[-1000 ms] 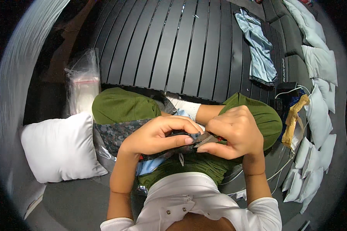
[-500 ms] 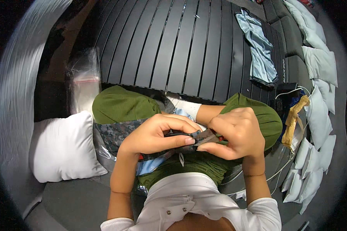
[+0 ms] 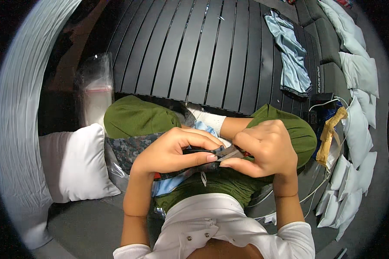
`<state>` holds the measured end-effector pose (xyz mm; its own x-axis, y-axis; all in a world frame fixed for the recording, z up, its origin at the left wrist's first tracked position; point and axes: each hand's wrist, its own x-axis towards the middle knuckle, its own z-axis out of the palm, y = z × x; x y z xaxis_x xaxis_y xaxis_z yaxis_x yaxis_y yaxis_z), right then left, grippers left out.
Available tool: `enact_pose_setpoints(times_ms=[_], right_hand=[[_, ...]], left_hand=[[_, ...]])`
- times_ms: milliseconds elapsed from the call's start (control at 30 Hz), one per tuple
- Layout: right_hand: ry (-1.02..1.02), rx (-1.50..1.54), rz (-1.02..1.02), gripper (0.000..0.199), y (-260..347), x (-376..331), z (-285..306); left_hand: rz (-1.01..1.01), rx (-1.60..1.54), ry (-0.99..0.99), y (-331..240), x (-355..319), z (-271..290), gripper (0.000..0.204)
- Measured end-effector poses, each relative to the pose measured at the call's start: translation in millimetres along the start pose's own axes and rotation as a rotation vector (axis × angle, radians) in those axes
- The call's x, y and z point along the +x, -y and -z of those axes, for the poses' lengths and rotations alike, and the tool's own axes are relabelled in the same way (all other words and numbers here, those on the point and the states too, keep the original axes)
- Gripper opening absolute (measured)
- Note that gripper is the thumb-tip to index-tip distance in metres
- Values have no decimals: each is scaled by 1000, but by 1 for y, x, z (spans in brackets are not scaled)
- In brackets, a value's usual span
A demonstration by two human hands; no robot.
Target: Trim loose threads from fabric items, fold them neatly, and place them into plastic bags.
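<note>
A camouflage cloth (image 3: 132,149) with a dark edge lies across my lap, and pieces of light blue fabric (image 3: 170,185) show from under it. My left hand (image 3: 177,149) pinches the dark edge between thumb and fingers. Close against it, my right hand (image 3: 266,149) is closed around a small metal cutting tool that looks like thread snips (image 3: 232,153). Its grey blades point left at the cloth edge by my left fingertips. Most of its handle is hidden in my right hand; a bit of red shows there.
A black slatted table (image 3: 181,52) stands ahead, with a light blue satin garment (image 3: 289,52) at its right. A white pillow (image 3: 80,166) and clear plastic bags (image 3: 97,95) are at my left. White cushions (image 3: 358,73), a white cable (image 3: 320,187) and a yellow strip (image 3: 330,134) are at the right.
The pale curtain at the far left has swung, its lower part now farther right against the pillow. My hands have barely shifted, and the blades remain at the cloth edge.
</note>
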<state>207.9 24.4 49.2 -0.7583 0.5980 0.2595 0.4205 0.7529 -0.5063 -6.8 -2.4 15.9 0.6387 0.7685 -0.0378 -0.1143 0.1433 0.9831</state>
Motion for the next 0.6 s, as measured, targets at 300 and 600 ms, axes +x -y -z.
enact_pose_setpoints(times_ms=[300,600], right_hand=[[-11,-20,0,37,-2,-2,1],[41,-64,-36,37,1,-2,3]], left_hand=[[36,-45,-17,1,-1,-1,16],[87,-57,-34,0,-1,-1,15]])
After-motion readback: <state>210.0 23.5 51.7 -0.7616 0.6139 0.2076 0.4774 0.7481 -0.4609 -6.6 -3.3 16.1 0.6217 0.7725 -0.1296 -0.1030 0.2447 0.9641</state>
